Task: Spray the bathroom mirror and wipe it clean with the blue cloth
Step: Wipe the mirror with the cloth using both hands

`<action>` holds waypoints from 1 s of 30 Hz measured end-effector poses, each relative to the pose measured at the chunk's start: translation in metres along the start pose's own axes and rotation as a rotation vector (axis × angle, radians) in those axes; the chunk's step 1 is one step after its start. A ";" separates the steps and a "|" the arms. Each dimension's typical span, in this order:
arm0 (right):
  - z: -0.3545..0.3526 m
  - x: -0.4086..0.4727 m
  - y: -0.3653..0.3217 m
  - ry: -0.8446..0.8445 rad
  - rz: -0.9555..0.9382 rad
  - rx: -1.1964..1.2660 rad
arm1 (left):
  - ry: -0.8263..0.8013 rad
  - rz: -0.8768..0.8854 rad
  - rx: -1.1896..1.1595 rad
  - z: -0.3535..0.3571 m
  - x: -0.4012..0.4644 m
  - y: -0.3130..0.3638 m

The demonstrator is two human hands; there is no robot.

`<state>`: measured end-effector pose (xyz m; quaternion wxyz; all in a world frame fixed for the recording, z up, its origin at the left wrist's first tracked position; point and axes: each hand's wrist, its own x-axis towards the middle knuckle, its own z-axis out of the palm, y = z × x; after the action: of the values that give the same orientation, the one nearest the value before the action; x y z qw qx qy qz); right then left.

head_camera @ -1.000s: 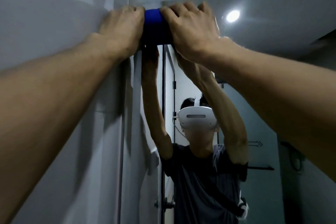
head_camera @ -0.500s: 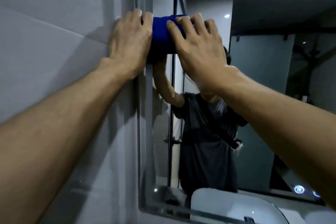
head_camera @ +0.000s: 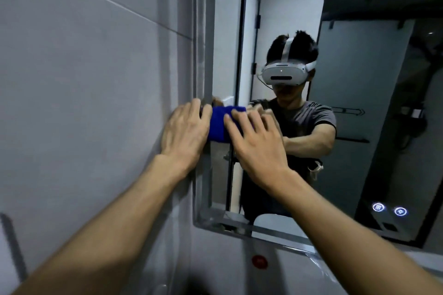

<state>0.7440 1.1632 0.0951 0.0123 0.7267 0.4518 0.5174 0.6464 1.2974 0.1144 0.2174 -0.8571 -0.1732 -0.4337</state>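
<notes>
Both hands pressed the blue cloth [head_camera: 219,126] against the mirror's [head_camera: 347,127] left edge.

The left hand [head_camera: 184,134] lay flat, fingers straight, half on the grey wall [head_camera: 96,79]; the right hand [head_camera: 257,145] spread its straight fingers over the cloth, neither grip curled round it.

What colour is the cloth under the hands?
Solid blue cloth, seen in the head view.

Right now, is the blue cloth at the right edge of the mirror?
No, both hands, left and right, press the blue cloth against the mirror's left edge, beside the grey tiled wall.
</notes>
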 end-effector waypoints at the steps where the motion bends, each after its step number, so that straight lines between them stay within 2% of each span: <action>1: 0.006 -0.010 -0.005 0.012 -0.008 0.015 | -0.020 -0.005 -0.016 0.006 -0.011 0.003; 8: 0.059 -0.089 -0.045 0.116 -0.079 0.078 | -0.179 -0.014 -0.094 0.054 -0.092 0.031; 15: 0.083 -0.149 -0.072 0.027 -0.104 0.140 | -0.230 0.074 -0.144 0.102 -0.159 0.052; 20: 0.090 -0.164 -0.081 -0.029 -0.087 0.175 | -0.404 0.021 -0.185 0.114 -0.171 0.058; 26: 0.079 -0.146 -0.067 -0.017 -0.124 0.184 | -0.416 0.060 -0.175 0.102 -0.154 0.052; 30: 0.068 -0.113 -0.050 0.073 -0.080 0.128 | -0.322 0.116 -0.135 0.079 -0.119 0.036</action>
<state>0.7571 1.1475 -0.0445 -0.0300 0.6880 0.5127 0.5127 0.6493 1.2951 -0.0328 0.1535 -0.9366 -0.1267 -0.2883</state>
